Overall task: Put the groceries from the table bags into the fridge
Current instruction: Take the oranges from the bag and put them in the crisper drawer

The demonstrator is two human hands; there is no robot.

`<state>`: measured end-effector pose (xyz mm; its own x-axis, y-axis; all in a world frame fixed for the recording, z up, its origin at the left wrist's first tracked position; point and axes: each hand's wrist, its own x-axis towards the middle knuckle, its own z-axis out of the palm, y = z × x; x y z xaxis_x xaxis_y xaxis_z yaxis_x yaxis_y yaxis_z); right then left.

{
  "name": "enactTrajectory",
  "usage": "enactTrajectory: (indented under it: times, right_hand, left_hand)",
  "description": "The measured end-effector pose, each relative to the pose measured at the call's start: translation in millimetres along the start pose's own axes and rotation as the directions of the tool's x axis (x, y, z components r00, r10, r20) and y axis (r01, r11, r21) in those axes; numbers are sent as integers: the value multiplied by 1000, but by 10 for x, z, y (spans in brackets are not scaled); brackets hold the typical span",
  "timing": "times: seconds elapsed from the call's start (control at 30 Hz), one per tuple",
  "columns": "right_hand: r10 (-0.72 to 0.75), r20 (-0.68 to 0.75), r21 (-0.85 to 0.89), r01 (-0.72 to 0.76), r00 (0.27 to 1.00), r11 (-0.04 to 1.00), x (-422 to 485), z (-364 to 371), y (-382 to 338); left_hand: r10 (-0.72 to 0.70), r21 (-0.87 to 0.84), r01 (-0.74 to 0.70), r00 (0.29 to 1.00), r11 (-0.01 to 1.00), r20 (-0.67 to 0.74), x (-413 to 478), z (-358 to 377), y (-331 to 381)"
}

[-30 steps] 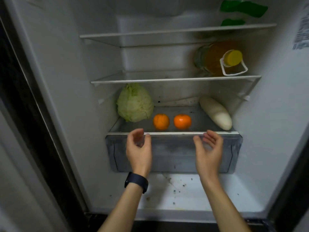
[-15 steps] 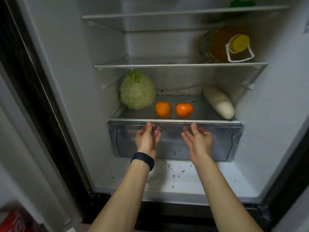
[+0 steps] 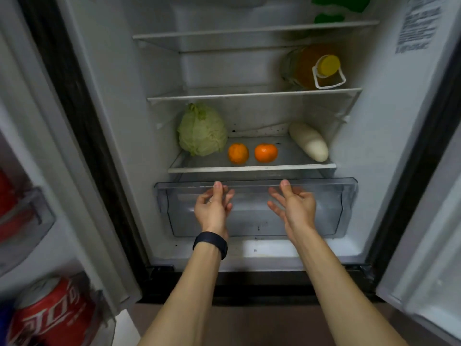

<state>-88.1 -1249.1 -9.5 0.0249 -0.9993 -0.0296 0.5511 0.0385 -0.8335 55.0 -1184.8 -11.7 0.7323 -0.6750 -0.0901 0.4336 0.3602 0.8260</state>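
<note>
The fridge [image 3: 104,126] is standing open, and part of the task is looking done: groceries are already sitting on its shelves. No table bags are showing in this view, so how much is left to bring over cannot be told.

On the shelf just above the drawer, a cabbage [image 3: 202,130] is resting at the left, a white radish [image 3: 308,141] is lying at the right, and two oranges [image 3: 238,153] [image 3: 266,152] are sitting side by side between them, apart from each other. One shelf higher, a bottle of amber oil [image 3: 308,66] is lying on its side with its yellow cap facing outward. Green packaging [image 3: 340,2] is showing on the top shelf, too cropped to identify.

The clear crisper drawer [image 3: 331,208] is sitting slightly pulled out beneath the shelf and is appearing empty. The person is reaching both arms toward its front edge. The left hand [image 3: 214,208], with a dark band [image 3: 210,243] on its wrist, is spread and gripping nothing, fingertips just at the drawer rim. The right hand [image 3: 294,207] is likewise loose and empty, palm turned inward.

Red cans [image 3: 50,318] are crowding the left door bin. Nothing is blocking the drawer itself; the judgement is that it is being handled to take more produce.
</note>
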Motion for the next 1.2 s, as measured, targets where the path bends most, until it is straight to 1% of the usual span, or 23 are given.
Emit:
enactTrajectory:
  times: [0.3,0.43,0.53,0.67,0.8,0.83,0.87,0.9,0.93,0.97,1.0,1.03,1.07,1.1,1.13,1.17,1.2]
  right_hand:
    - [-21,-22,25,21,1000,999,-789,-246,-110]
    - [1,-28,27,0,1000,1000,-1104,-343,-117]
    - [19,-45,31,-18,999,999,-1255,-451,-99]
    - [62,-17,13,-61,998,998,-1320,-491,-169]
    - [62,-34,-1,-63,997,998,-1344,-501,-133]
    - [75,-47,-8,-75,996,997,-1325,-493,-108]
    - [93,-63,-35,-96,994,995,-1302,-492,-83]
    - [102,-63,-91,-107,993,990,-1303,-506,-104]
    - [111,-43,-182,-117,993,976,-1315,-528,-146]
    - [124,-17,-301,-123,992,946,-1345,-562,-193]
    - [129,17,-435,-109,992,894,-1390,-598,-252]
    - [120,58,-552,-69,991,831,-1437,-629,-286]
    - [90,111,-642,3,990,766,-1473,-651,-296]
    - [35,182,-704,105,983,703,-1499,-657,-310]
    - [-15,257,-735,206,966,646,-1516,-635,-339]
    - [-42,325,-739,282,945,612,-1512,-586,-397]
    - [-50,384,-720,332,922,609,-1481,-509,-469]
  left_hand:
    - [-2,-46,1,1000,999,-12,-721,-313,110]
    - [1,-48,-2,1000,999,-14,-971,-476,160]
    - [-35,-24,35,999,999,6,-1160,-583,137]
    - [-69,-3,69,997,998,19,-1295,-628,172]
    - [-96,100,87,992,991,86,-1332,-702,224]
    - [-127,157,110,987,982,101,-1311,-730,242]
    - [-165,248,135,981,959,104,-1295,-765,262]
    - [-183,363,135,978,922,102,-1304,-802,304]
    - [-175,488,101,979,867,109,-1317,-843,376]
    - [-139,593,32,981,804,135,-1331,-882,464]
    - [-70,671,-77,980,737,188,-1343,-904,560]
    - [8,733,-203,966,650,260,-1339,-915,660]
    - [77,785,-324,939,528,336,-1310,-913,757]
    - [140,819,-424,905,386,402,-1263,-891,854]
    - [203,831,-493,869,258,452,-1202,-851,938]
    - [260,829,-535,834,164,487,-1137,-783,1015]
    - [294,822,-560,806,100,513,-1061,-695,1075]
